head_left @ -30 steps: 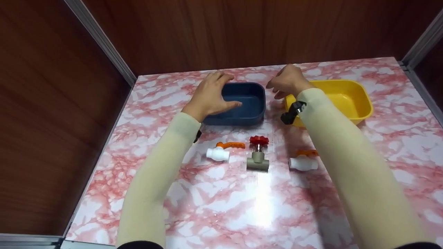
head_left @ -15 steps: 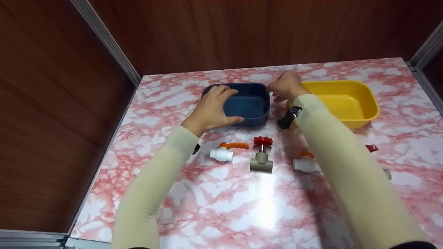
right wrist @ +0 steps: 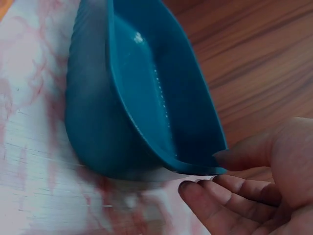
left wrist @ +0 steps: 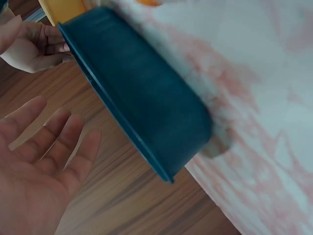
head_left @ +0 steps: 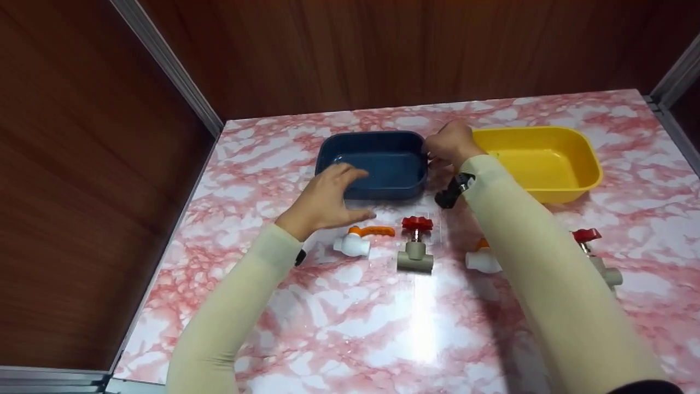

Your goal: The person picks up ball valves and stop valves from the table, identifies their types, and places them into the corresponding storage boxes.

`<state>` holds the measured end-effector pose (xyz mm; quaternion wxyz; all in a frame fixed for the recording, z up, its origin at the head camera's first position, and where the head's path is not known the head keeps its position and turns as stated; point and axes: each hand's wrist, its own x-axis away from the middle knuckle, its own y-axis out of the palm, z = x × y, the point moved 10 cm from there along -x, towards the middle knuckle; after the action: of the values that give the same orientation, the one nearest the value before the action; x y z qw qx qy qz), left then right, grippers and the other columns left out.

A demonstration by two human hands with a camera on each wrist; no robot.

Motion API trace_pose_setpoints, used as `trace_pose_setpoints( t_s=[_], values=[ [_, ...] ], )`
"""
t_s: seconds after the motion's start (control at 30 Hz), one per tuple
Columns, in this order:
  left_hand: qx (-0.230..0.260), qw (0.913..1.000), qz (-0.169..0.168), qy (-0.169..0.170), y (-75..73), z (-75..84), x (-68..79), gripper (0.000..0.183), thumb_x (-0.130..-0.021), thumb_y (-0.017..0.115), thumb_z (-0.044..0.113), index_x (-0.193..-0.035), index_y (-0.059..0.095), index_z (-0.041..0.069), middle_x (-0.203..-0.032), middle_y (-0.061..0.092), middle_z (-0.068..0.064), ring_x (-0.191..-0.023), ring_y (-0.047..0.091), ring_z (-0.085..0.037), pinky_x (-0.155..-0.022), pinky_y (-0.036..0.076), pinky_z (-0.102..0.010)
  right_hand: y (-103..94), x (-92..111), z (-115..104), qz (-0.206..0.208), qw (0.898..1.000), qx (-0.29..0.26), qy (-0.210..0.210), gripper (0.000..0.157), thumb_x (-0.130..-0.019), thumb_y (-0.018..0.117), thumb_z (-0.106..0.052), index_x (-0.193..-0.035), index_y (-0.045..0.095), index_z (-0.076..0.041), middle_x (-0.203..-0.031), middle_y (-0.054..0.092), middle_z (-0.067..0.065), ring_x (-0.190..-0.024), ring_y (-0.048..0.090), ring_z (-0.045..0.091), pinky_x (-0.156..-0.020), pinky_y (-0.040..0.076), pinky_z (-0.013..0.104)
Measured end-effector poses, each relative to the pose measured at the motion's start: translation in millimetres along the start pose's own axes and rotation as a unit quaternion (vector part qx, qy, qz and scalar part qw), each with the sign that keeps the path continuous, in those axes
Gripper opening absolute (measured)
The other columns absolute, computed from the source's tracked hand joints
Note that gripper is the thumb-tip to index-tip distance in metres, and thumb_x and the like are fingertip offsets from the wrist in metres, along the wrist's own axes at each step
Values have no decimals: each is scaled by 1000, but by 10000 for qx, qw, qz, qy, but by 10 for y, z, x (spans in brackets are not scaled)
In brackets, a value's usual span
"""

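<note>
A dark blue plastic basin (head_left: 383, 164) stands near the back of the marbled table. My right hand (head_left: 451, 143) pinches its right-end rim; in the right wrist view the thumb (right wrist: 247, 152) lies over the inside of the wall, with the fingers outside. My left hand (head_left: 325, 200) is held in front of the basin's left part, thumb and fingers spread, holding nothing. In the left wrist view that open hand (left wrist: 39, 176) is apart from the basin's wall (left wrist: 137, 93). Just below it in the head view lies a white ball valve (head_left: 353, 244) with an orange lever.
A yellow basin (head_left: 590, 169) stands to the right, partly behind my right wrist. A grey-green valve (head_left: 415, 257) with a red handwheel lies in the middle. Another white ball valve (head_left: 481, 261) and another red-handled valve (head_left: 604, 271) are partly covered by my right sleeve.
My left hand has drawn back from over the blue basin toward me. My right hand has come down from the gap between the basins and taken hold of the blue basin's rim.
</note>
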<state>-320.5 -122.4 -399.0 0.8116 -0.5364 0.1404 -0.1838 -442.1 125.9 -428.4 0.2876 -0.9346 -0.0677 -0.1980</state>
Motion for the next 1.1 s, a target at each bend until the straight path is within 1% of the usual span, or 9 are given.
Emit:
trace_pose_setpoints(
  t_s=[0.1,0.27,0.37,0.47,0.57,0.7,0.77,0.93,1.1],
  values=[
    [99,9998,-173,95,98,-14,87,87,-94,92,54,-165,63,15,-166,63,-14,-161,56,-39,-137,45,-61,-3,-1,26,-12,10000,40,54,34,-108,70,-23,-136,74,-3,-129,74,13,-110,74,28,-114,63,38],
    [289,9984,-471,109,260,-94,213,89,-91,94,56,-163,64,14,-164,65,-12,-162,54,-38,-139,43,-61,-59,24,22,126,9999,84,17,30,-105,70,-20,-127,78,-2,-106,72,5,-101,67,26,-91,60,33],
    [405,9971,-642,27,347,-170,273,90,-89,96,55,-164,64,15,-165,65,-12,-165,52,-39,-140,42,-62,-67,25,25,94,9999,117,58,27,-105,70,-20,-124,78,-2,-100,71,3,-100,64,26,-85,56,32],
    [523,9949,-861,-83,440,-236,321,91,-88,98,52,-164,64,15,-171,61,-14,-167,50,-40,-140,40,-62,-51,20,34,-2,9998,111,162,26,-107,70,-19,-126,78,-3,-101,70,4,-102,64,27,-87,57,32],
    [568,9928,-1049,-136,530,-273,350,89,-88,98,49,-164,65,16,-174,58,-15,-167,49,-40,-141,39,-62,-26,12,42,-96,9996,102,237,29,-110,69,-19,-132,77,-2,-108,70,6,-106,65,29,-91,57,34],
    [548,9918,-1153,-106,605,-281,361,86,-88,98,46,-161,67,14,-168,63,-14,-163,54,-38,-140,40,-61,27,6,61,-239,9990,31,372,34,-113,67,-21,-142,72,-3,-122,67,9,-116,62,29,-100,56,36],
    [558,9911,-1196,-145,631,-286,364,85,-87,99,45,-160,68,14,-166,65,-14,-161,55,-37,-140,41,-60,55,7,73,-316,9986,-17,431,35,-114,66,-22,-144,70,-4,-126,66,11,-119,61,30,-103,57,38],
    [592,9894,-1299,-269,677,-298,369,84,-87,99,42,-159,69,12,-162,68,-12,-157,58,-35,-138,44,-57,79,9,97,-412,9979,-78,499,32,-115,65,-23,-142,68,-5,-125,64,12,-117,64,31,-103,59,40],
    [564,9895,-1313,-195,703,-295,380,80,-88,100,40,-157,71,11,-161,70,-12,-159,57,-36,-139,44,-56,71,-2,108,-425,9978,-52,514,30,-116,64,-24,-140,67,-6,-122,64,12,-113,66,31,-98,59,39]
  ],
)
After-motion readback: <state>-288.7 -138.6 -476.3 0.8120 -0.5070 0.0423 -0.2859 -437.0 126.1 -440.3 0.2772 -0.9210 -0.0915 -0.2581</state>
